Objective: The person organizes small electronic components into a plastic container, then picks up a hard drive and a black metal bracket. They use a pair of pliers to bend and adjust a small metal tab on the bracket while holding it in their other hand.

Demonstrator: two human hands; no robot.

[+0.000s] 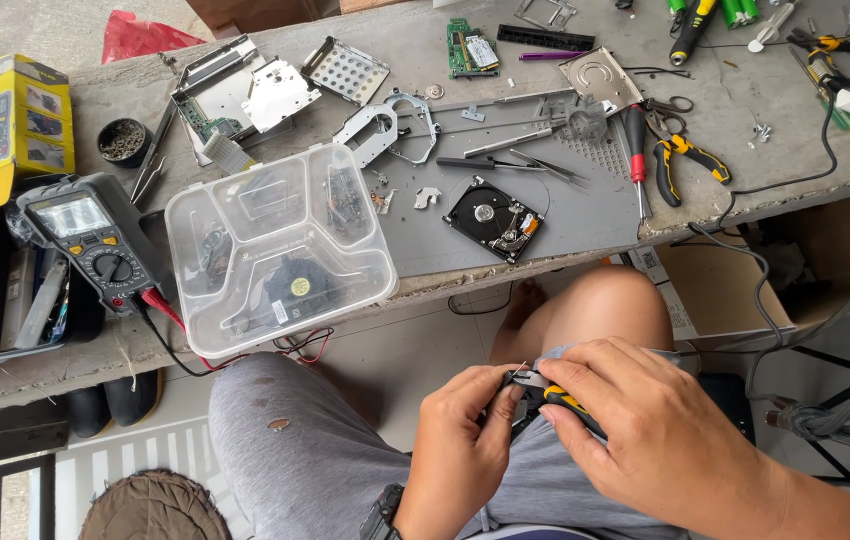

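Nearest the lens, both hands meet over the lap of a person seated in grey shorts (295,440). Right hand (645,430) is curled tight around the black-and-yellow handles of a small pair of pliers (545,395), squeezing them together; the tool's tip is hidden behind the fingers. Left hand (465,440), with a dark watch on its wrist, has thumb and forefinger pinched on a thin light wire (519,370) right at the plier nose, though what else it grips cannot be told.

Farther off runs a grey concrete workbench (415,60). At its near edge, left of centre, sits a clear plastic compartment box (280,250) holding small parts. Left of that lies a dark grey digital multimeter (95,240) with red and black leads. Right of the box rests an opened black hard disk drive (495,218) on a grey mat, and farther right lie a red-handled screwdriver (637,150) and yellow-and-black pliers (680,160).
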